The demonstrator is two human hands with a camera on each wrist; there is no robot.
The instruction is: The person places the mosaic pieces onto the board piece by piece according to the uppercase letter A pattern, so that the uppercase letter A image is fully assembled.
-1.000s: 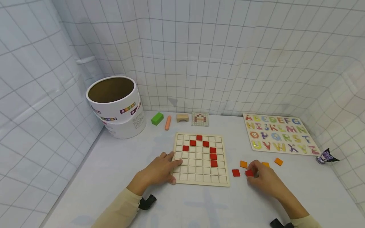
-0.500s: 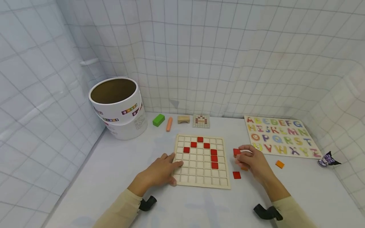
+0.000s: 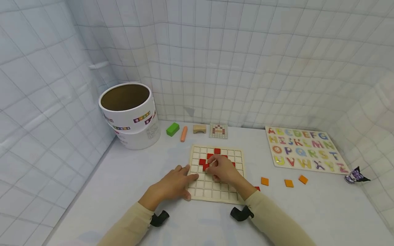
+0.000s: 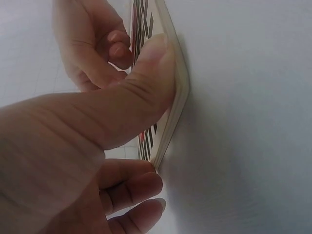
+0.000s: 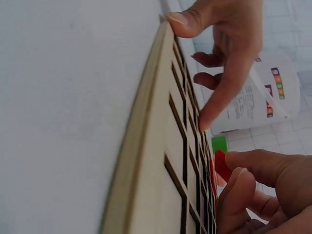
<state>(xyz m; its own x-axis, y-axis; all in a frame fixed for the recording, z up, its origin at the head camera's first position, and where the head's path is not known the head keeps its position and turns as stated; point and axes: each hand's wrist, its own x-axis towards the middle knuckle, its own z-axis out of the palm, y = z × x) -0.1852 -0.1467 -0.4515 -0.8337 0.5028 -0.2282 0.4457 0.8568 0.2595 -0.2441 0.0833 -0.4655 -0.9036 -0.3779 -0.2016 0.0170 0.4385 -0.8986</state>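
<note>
A square wooden grid board (image 3: 213, 192) lies on the table with several red tiles (image 3: 217, 151) set in its cells. My left hand (image 3: 170, 185) rests on its left edge, index finger across the cells and thumb (image 4: 151, 73) at the near corner. Over the board, my right hand (image 3: 224, 168) pinches a red square tile (image 5: 223, 165) between thumb and index finger. That tile is tilted and close to the cells, just right of and below the leftmost red one. The right hand and forearm hide part of the board and most of a loose red tile (image 3: 257, 188).
Three orange tiles (image 3: 264, 181) lie right of the board. Behind it are a small pattern card (image 3: 219, 131), wooden arch block (image 3: 199, 128), orange stick (image 3: 183, 134) and green block (image 3: 172, 129). A white bucket (image 3: 132, 128), alphabet board (image 3: 303, 150) and small purple figure (image 3: 355, 175) stand farther out.
My right hand has picked up a red tile from the table's right side and carried it left over the board. The left hand has stayed on the board's edge.
</note>
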